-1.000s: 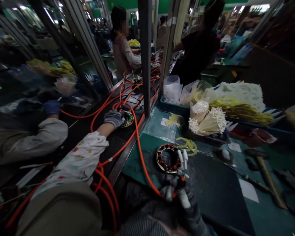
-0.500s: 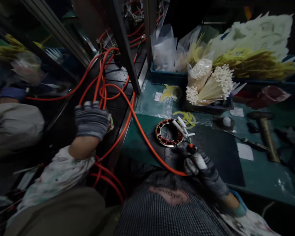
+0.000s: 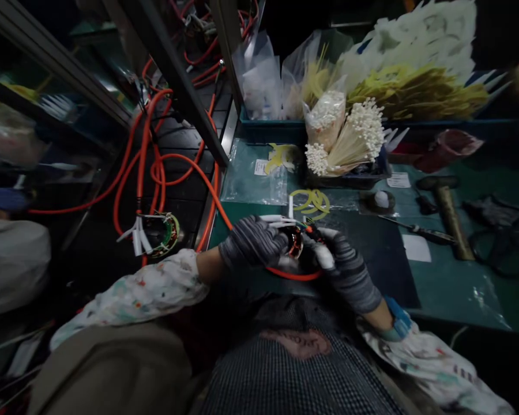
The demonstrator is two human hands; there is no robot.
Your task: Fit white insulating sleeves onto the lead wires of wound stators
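So your copper-wound ring (image 3: 296, 243) is on the counter (image 3: 441, 294) right in front of you, between your two hands, with its left part hidden behind your left hand (image 3: 255, 241). It's round, so no real long axis there, and I can't tell exactly how it's tilted. The orange cable (image 3: 292, 276) is easier: it comes in from the far left, goes behind your left hand, bows toward you below the ring and heads up into your right hand (image 3: 343, 262). Its dark end (image 3: 315, 233) pokes out of that hand up and to the left, toward the ring. A few white sleeves (image 3: 277, 220) lie almost sideways, pointing left, and one upper sleeve (image 3: 290, 206) points away from you. Your right hand is closed around the cable near that end, fingers well curled. Your left hand has its fingers bent and bunched at the sleeves and ring, but I honestly can't tell if it's pinching anything or just touching. Yellow strips (image 3: 313, 202) sit just beyond, and the hammer (image 3: 450, 216) is well off to your right.
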